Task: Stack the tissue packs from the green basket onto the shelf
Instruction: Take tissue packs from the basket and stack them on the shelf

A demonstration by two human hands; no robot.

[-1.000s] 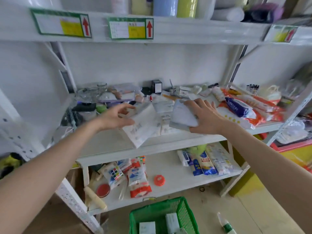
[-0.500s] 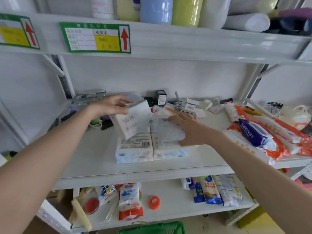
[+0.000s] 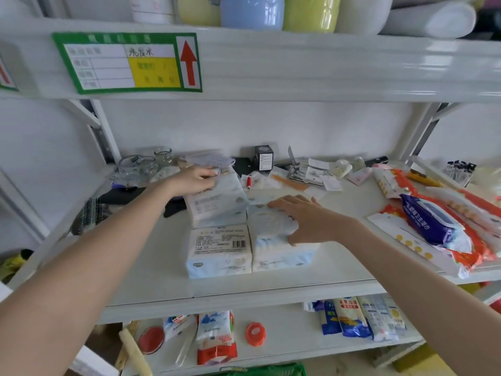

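Observation:
Several white and pale-blue tissue packs sit together on the white middle shelf point(image 3: 151, 270). My left hand point(image 3: 193, 180) grips the far-left tissue pack point(image 3: 215, 204), which rests tilted on a pack beneath it. My right hand point(image 3: 298, 218) lies flat on the top right tissue pack point(image 3: 268, 226), which sits on the front-right pack point(image 3: 282, 257). A front-left tissue pack point(image 3: 218, 249) with a barcode lies untouched. Only the rim of the green basket point(image 3: 260, 370) shows at the bottom edge.
Glass jars point(image 3: 147, 162), a hairbrush point(image 3: 89, 213) and a black box point(image 3: 264, 157) crowd the shelf's left and back. Wet-wipe packs point(image 3: 433, 226) and orange packets fill the right. Bottles stand on the upper shelf. Snack packs lie on the lower shelf.
My left hand has lowered its pack from the air onto the back-left stack. My right hand has pressed its pack down onto the front-right stack. The view has tilted up from the basket.

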